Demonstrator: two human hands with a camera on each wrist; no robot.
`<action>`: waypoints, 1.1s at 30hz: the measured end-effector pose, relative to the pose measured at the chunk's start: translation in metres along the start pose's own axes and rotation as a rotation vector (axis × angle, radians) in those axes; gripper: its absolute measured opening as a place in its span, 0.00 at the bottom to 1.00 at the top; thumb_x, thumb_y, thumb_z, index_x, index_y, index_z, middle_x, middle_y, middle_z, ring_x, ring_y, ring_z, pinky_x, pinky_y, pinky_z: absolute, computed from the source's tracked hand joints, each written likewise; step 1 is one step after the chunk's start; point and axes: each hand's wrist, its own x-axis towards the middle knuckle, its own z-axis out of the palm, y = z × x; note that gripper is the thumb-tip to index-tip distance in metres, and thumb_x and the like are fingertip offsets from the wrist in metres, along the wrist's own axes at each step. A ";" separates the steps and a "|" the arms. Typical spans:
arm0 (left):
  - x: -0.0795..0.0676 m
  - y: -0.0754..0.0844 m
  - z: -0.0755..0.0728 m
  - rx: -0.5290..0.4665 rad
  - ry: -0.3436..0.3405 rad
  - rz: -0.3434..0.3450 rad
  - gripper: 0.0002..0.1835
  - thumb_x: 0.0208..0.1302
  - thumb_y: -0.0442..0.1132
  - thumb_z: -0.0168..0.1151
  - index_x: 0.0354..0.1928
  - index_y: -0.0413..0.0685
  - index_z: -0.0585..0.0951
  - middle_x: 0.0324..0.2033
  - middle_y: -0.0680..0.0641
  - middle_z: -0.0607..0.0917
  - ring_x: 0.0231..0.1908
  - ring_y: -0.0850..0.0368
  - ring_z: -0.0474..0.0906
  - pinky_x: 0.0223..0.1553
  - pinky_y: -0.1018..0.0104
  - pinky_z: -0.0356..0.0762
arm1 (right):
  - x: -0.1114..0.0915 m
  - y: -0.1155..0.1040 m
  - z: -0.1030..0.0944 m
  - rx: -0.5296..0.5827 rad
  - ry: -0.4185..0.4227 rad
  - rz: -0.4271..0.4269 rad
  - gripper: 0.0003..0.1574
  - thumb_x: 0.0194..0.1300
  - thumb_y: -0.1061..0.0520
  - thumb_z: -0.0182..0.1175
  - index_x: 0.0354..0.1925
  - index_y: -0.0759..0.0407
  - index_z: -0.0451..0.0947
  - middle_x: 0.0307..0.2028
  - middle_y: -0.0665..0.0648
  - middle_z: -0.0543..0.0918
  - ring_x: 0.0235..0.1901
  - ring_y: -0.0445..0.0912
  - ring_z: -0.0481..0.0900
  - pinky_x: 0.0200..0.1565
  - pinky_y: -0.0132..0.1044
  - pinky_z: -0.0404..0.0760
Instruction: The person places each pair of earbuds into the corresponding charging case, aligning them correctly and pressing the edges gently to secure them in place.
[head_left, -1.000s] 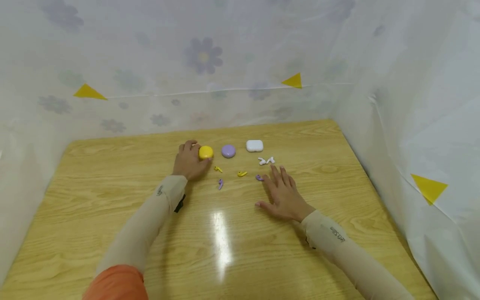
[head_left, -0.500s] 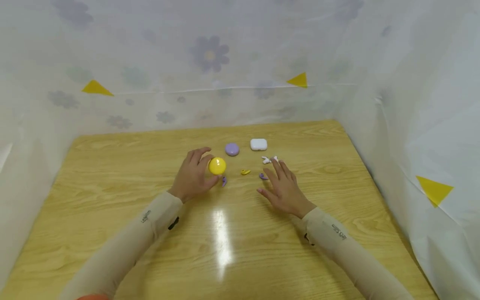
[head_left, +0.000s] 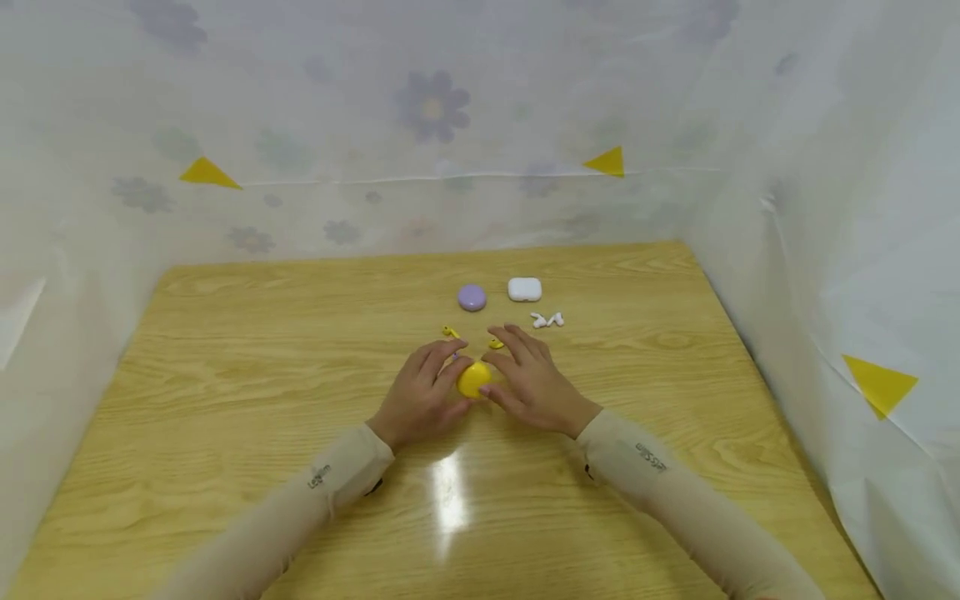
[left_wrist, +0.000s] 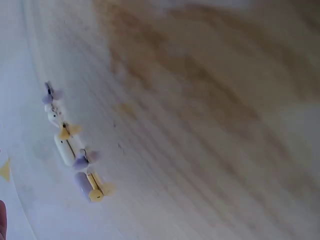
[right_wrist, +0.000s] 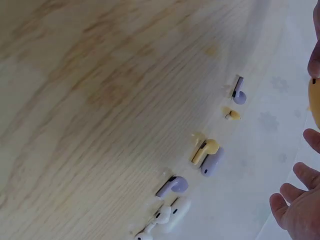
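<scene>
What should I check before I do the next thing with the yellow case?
1. Left hand and right hand both on the yellow case: ok.
2. Yellow case open: not ok, it looks closed.
3. Inside empty: cannot tell, it doesn't show.
4. One yellow earbud and another yellow earbud on the table: ok.
5. Purple case and white case out of the way: ok, both are beyond the hands.

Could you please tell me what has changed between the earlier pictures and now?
The left hand has brought the yellow case toward the person and to the right, away from beside the purple case. The right hand has moved left and now holds it too. The purple case, white case and white earbuds stayed in place.
</scene>
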 end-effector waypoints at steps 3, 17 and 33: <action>0.000 0.004 0.001 0.002 0.000 0.001 0.27 0.45 0.49 0.73 0.45 0.40 0.79 0.52 0.39 0.79 0.50 0.45 0.76 0.53 0.59 0.76 | 0.003 -0.002 0.003 -0.017 0.027 -0.039 0.27 0.73 0.41 0.45 0.49 0.61 0.75 0.62 0.69 0.70 0.66 0.67 0.64 0.60 0.63 0.67; -0.002 0.011 0.006 -0.152 -0.091 -0.131 0.29 0.48 0.48 0.73 0.51 0.41 0.76 0.54 0.39 0.77 0.51 0.46 0.75 0.52 0.58 0.77 | 0.000 -0.001 0.007 0.057 0.084 -0.018 0.13 0.59 0.55 0.64 0.37 0.63 0.77 0.48 0.66 0.77 0.56 0.63 0.73 0.58 0.60 0.70; -0.001 0.015 0.002 -0.985 -0.434 -0.923 0.16 0.60 0.40 0.66 0.50 0.48 0.80 0.56 0.46 0.78 0.65 0.47 0.68 0.52 0.55 0.78 | -0.003 0.002 0.012 0.169 0.147 0.020 0.10 0.60 0.56 0.64 0.38 0.60 0.79 0.49 0.66 0.77 0.54 0.57 0.73 0.56 0.59 0.70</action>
